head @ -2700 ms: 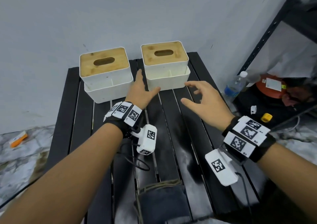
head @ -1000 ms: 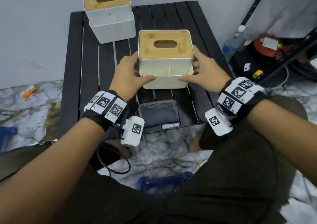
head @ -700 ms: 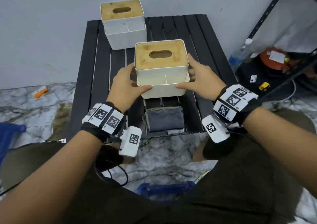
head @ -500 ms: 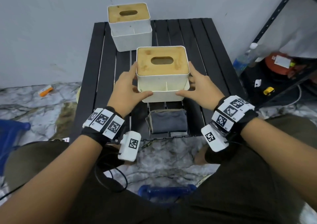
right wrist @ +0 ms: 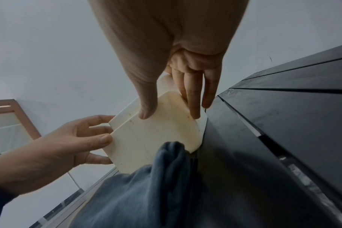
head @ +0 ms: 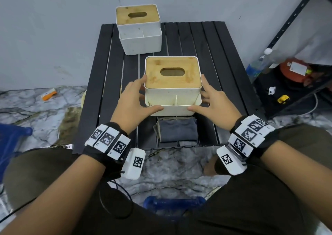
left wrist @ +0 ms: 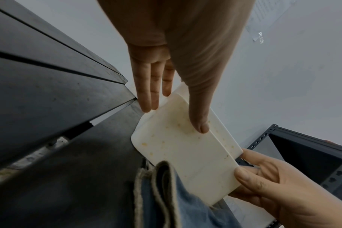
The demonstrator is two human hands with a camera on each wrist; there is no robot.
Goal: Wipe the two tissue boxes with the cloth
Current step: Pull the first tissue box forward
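Both your hands are on the near tissue box (head: 172, 90), the white one with the wooden slotted lid, and it sits mid-table on the black slatted table (head: 106, 83). Your left hand (head: 132, 102) holds the box's left side, fingers laid along the wall and thumb hooked across the near front face. Your right hand (head: 214, 101) mirrors it on the right side, fingers against the wall, thumb pressing the front lower edge. From the left wrist view your thumb (left wrist: 199, 117) lies flat on the speckled white front, the other fingers (left wrist: 146, 92) round the corner. Whether the box base rests on the slats or is lifted just clear, you cannot tell from here.

The cloth (head: 177, 131), folded, grey-blue with a pale hem, lies on the table's near edge, directly in front of the box and just about touching its base. Neither hand is on it.

The second tissue box (head: 139, 30) stands at the far left of the table, well apart from the held one.

Off to the right, a plastic bottle (head: 258, 63) leans by a dark metal shelf (head: 291, 18).
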